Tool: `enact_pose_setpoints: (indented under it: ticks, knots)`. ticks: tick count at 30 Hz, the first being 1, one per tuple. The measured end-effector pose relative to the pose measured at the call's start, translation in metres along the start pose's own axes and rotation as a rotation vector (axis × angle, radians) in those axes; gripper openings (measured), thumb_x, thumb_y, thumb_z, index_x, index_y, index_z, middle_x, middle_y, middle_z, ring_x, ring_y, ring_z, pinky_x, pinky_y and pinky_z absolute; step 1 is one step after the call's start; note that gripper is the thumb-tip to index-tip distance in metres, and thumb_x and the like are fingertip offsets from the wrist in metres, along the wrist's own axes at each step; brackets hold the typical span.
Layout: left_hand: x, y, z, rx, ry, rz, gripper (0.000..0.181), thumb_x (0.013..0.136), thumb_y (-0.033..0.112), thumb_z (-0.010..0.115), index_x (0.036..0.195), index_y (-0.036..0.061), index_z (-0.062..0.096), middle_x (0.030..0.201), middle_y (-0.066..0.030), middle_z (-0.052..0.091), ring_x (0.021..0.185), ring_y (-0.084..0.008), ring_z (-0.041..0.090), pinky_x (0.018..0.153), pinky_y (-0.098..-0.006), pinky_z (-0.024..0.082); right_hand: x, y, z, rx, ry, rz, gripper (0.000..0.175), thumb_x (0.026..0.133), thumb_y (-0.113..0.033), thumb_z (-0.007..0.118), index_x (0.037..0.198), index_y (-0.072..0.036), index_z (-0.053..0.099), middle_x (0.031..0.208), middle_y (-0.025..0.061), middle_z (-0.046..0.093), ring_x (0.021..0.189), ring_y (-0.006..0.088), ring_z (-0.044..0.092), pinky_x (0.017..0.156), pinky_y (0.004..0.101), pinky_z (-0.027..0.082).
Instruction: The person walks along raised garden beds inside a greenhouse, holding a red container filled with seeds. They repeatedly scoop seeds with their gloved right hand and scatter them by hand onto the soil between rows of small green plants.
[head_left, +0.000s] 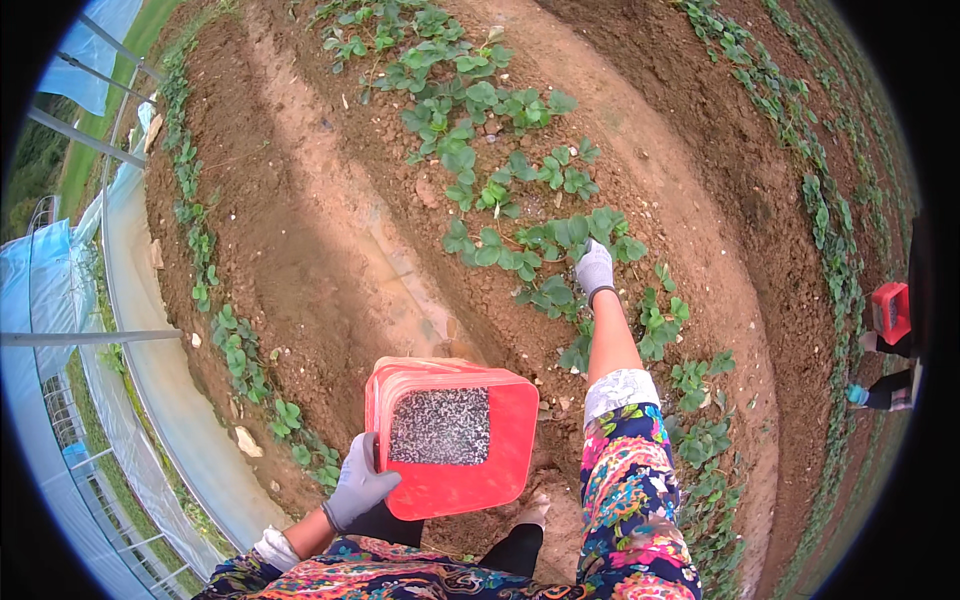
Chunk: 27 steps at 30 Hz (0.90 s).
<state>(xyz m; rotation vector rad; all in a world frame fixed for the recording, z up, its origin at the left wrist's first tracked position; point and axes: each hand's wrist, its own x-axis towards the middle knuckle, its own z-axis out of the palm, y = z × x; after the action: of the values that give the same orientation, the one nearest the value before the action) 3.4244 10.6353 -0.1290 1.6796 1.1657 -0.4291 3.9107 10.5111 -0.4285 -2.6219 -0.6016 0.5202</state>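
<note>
My left hand (358, 481), in a grey work glove, grips the left rim of a red plastic bucket (457, 491). Speckled black-and-white granules (440, 426) lie inside it. My right hand (595, 266), gloved in pale grey with a dark cuff, reaches out to a leafy, strawberry-like plant (556, 234). Leaves touch or hide its fingertips, so whether anything is in the fingers does not show.
Brown soil ridges carry rows of similar plants (454, 97). A wet, muddy furrow (397, 274) runs left of my ridge. Plastic sheeting (169, 300) and metal poles (90, 337) line the left side. At far right, another person's gloved hand (856, 394) is near a second red bucket (891, 313).
</note>
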Motion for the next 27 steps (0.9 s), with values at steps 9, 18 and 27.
enact_pose_setpoints:
  ticks: [9,18,27]
  knots:
    - [0.056,-0.02,-0.128,-0.308,0.346,0.025,0.054,0.063,-0.002,0.066,0.114,-0.0018,0.047,0.101,-0.008,0.057,0.087,-0.0155,0.057,0.073,-0.0288,0.051,0.057,0.053,0.03,1.285,-0.134,0.706,0.03,0.089,-0.008,0.051,0.114,-0.012,0.066,0.109,0.0098,0.068,0.084,0.03,0.067,0.077,0.0422,0.053]
    - [0.087,-0.013,-0.243,-0.538,0.466,-0.139,0.045,0.064,0.0,0.065,0.108,-0.0052,0.053,0.093,-0.0077,0.059,0.079,-0.0158,0.058,0.068,-0.0283,0.049,0.167,-0.114,0.031,0.122,0.076,0.064,0.017,0.081,-0.019,0.062,0.091,-0.007,0.07,0.089,0.0173,0.07,0.082,0.0361,0.066,0.075,0.045,0.052]
    - [0.176,-0.004,-0.325,-0.74,0.433,-0.343,0.044,0.065,-0.002,0.064,0.107,-0.0016,0.053,0.091,-0.0071,0.06,0.073,-0.0168,0.058,0.064,-0.0289,0.05,0.294,-0.247,0.078,0.527,-0.06,0.0,0.02,0.082,0.0,0.057,0.1,-0.001,0.067,0.085,0.0116,0.072,0.074,0.0224,0.067,0.068,0.0345,0.051]
